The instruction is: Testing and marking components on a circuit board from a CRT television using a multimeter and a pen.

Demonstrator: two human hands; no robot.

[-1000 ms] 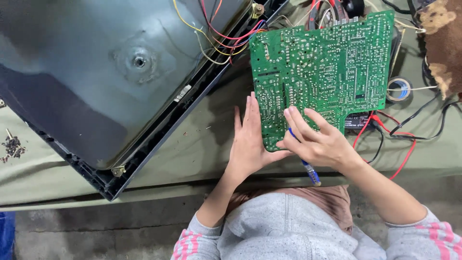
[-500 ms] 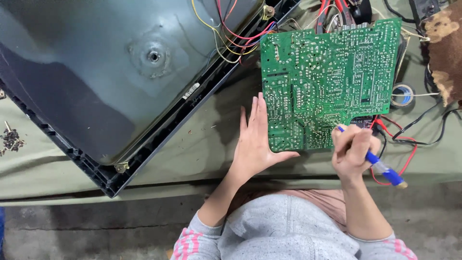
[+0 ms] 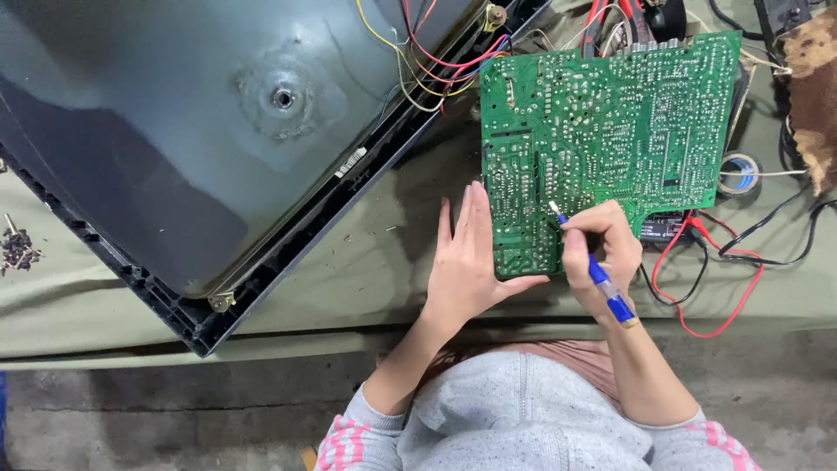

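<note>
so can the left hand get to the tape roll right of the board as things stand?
Probably not easily: the left hand lies flat at the green board corner, and the right hand with the pen sits between it and the tape roll.

To your left lies a large dark grey picture tube in its black plastic frame, face down, a round fitting at the middle of its back. Red and yellow wires run from its upper edge. A small heap of dark screws sits near the left border on the olive-green cloth surface. On your right you have a small roll of blue tape, and below it looping red and black leads. A brown mottled object fills the top right corner; what it is, you cannot tell. Grey concrete floor shows below the surface's edge.
</note>
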